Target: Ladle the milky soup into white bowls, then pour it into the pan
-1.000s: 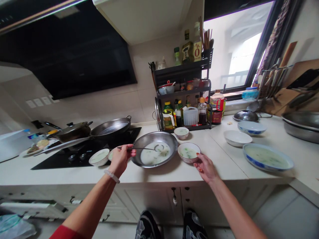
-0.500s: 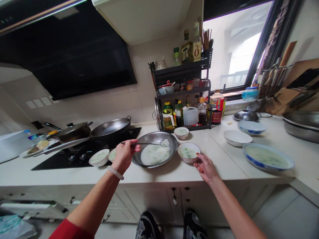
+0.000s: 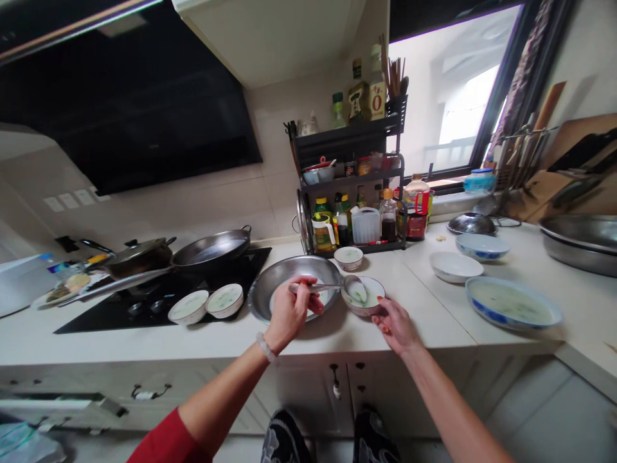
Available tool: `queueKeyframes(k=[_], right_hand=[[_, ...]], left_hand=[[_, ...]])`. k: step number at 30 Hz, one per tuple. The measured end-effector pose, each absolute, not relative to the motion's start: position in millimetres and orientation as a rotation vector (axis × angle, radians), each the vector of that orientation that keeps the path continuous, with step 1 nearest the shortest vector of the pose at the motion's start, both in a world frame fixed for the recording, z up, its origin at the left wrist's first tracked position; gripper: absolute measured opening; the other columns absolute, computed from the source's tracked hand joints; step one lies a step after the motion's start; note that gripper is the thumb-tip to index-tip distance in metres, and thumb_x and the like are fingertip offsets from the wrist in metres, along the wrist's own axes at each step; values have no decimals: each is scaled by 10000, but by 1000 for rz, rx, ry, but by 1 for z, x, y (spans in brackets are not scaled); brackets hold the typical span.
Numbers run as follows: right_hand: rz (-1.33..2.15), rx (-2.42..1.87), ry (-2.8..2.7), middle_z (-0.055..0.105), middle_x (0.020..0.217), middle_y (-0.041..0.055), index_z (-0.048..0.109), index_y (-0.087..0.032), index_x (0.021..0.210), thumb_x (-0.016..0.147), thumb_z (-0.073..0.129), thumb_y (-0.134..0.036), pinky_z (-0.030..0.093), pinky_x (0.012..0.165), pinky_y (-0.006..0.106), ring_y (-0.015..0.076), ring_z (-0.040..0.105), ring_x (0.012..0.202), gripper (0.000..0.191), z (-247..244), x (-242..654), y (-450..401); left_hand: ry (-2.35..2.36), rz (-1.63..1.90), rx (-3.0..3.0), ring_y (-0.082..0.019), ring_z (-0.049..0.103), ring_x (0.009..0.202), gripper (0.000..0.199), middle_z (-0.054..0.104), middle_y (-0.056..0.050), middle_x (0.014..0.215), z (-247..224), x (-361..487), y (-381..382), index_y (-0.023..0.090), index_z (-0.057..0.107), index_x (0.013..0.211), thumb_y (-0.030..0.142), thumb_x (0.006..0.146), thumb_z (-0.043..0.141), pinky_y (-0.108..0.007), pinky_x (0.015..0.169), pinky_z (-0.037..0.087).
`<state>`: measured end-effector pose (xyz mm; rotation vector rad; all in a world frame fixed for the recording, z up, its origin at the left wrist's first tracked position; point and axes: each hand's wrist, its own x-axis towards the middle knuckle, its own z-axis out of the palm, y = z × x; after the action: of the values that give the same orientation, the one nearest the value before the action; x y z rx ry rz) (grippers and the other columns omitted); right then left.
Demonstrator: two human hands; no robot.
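Note:
My left hand [image 3: 295,310] is closed round the handle of a metal ladle [image 3: 355,287]. The ladle's head is over the near small bowl [image 3: 364,310], tilted towards the pale soup with green bits inside. On the right rim of that bowl, the fingers of my right hand [image 3: 396,321] grip its edge. Beneath my left hand stands a wide steel basin [image 3: 263,289] of the same whitish soup, partly hidden by the hand. Another small filled bowl [image 3: 348,258] is behind, and two more, a left bowl [image 3: 187,308] and its neighbour [image 3: 224,302], sit by the hob.
A wok [image 3: 212,249] and a lidded pan [image 3: 137,257] stand on the black hob [image 3: 110,315]. Behind the basin rises a black spice rack [image 3: 349,183] with bottles. To the right are a large blue-rimmed dish [image 3: 513,305] of soup and a white bowl [image 3: 456,268].
My left hand has carried the ladle rightwards from over the basin to the near bowl, where its head now tilts. My right hand stays at the bowl's rim.

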<state>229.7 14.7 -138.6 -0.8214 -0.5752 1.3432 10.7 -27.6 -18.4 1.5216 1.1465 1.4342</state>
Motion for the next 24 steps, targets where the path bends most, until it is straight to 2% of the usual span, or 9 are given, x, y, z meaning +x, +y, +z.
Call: queueKeyframes(k=[5,8,12,18,24], right_hand=[[1341,-826,-567,614,617,12,590,-183,761,589,840,-362,232,315,138,86,509,422,352,-139,230,15],[1345,-822,-560,620,634,12,601,-181,773,579,844,-361,234,311,137,80,504,422,360,-139,230,15],[1345,-835,-543,629,658,12,607,-183,781,554,852,-357,234,306,135,80,510,436,376,-137,229,14],[1340,-833,-553,617,644,4,600,-185,781,571,839,-354,235,297,144,82,501,429,360,-137,230,14],[1348,-851,-538,617,632,14,600,-173,783,544,848,-352,210,301,138,78,497,418,388,-135,230,13]], left_hand=[[1083,1377,1905,-175,663,563,207,677,-31,573,-28,7,-40,175,695,962,273,858,544,-316,756,554],[1104,1404,1810,-180,660,549,211,674,-37,571,-29,3,-37,161,684,946,297,848,555,-309,683,553],[1149,1545,1318,-185,645,513,248,672,-61,581,-27,-4,-24,113,635,924,319,820,543,-298,538,536],[1200,1617,785,-110,619,506,166,674,-100,593,-15,-23,-14,56,639,837,121,796,492,-198,532,520],[1248,1746,809,-107,631,507,184,685,-85,593,-12,-63,-9,57,641,861,150,797,495,-181,533,514]])
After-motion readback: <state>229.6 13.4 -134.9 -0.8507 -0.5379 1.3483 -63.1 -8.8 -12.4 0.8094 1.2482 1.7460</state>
